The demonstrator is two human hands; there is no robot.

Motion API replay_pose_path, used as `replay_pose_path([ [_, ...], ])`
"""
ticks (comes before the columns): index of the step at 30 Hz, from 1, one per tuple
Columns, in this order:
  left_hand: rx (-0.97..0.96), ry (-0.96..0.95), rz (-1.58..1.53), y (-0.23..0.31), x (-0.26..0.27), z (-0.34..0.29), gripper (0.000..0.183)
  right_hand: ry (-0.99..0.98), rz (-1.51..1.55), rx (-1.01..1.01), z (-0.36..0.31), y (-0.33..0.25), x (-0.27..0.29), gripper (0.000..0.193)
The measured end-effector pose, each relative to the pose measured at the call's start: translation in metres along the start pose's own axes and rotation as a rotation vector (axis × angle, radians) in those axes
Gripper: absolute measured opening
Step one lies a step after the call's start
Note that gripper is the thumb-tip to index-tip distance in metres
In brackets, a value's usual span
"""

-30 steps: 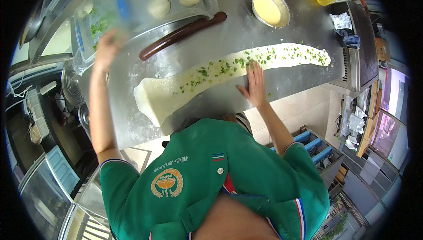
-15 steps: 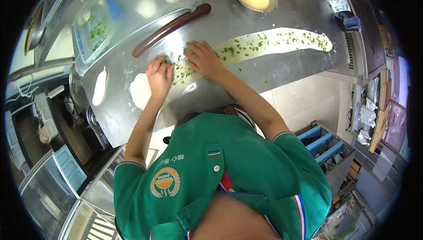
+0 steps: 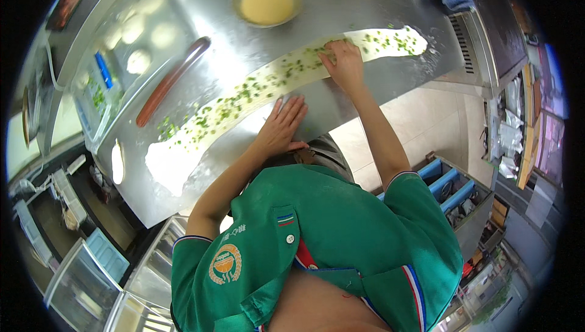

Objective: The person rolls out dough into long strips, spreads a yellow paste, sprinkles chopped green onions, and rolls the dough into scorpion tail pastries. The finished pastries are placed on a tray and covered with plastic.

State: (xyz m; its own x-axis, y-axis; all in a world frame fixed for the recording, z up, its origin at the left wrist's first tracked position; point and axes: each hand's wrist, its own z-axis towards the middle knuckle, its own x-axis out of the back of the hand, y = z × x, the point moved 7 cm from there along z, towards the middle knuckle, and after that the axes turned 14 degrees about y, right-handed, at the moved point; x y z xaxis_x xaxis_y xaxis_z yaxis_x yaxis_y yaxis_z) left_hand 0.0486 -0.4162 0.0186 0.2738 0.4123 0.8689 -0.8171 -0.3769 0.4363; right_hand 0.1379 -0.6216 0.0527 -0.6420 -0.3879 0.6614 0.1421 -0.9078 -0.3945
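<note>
Dough [image 3: 268, 85], one long flat strip scattered with chopped green onion, lies slantwise across the steel counter [image 3: 365, 3], and both hands press on it with nothing grasped. One left hand [image 3: 283, 126] lies flat, fingers spread, on the strip's near edge about midway along; one right hand [image 3: 342, 64] rests palm down farther along toward the strip's far end, fingers loosely curled on the dough. Beyond the left hand, just past the strip, lies one dark red rolling pin [image 3: 172, 81], apart from the dough. Beyond the gap between the hands stands one round bowl of yellow liquid [image 3: 267, 1]. Farther out past the rolling pin, a clear lidded box [image 3: 131, 33] holds about four pale dough balls, blurred by glare.
</note>
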Motion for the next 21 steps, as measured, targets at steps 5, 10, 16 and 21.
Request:
replay_pose_path([
  [5, 0.172, -0.002, 0.279, -0.019, -0.031, 0.077, 0.087, 0.067, -0.154, -0.312, 0.014, 0.118, 0.047, 0.013],
  [10, 0.292, 0.183, 0.320, -0.063, -0.014, 0.128, 0.096, 0.179, -0.313, -0.384, 0.009, 0.235, 0.090, 0.009],
  [16, 0.158, 0.052, 0.173, -0.047, -0.037, 0.203, 0.100, 0.319, -0.134, -0.683, 0.003, 0.297, 0.129, 0.007],
  [21, -0.043, 0.059, 0.085, -0.009, -0.078, 0.294, 0.099, 0.341, -0.152, -0.692, -0.003, 0.318, 0.136, 0.009],
])
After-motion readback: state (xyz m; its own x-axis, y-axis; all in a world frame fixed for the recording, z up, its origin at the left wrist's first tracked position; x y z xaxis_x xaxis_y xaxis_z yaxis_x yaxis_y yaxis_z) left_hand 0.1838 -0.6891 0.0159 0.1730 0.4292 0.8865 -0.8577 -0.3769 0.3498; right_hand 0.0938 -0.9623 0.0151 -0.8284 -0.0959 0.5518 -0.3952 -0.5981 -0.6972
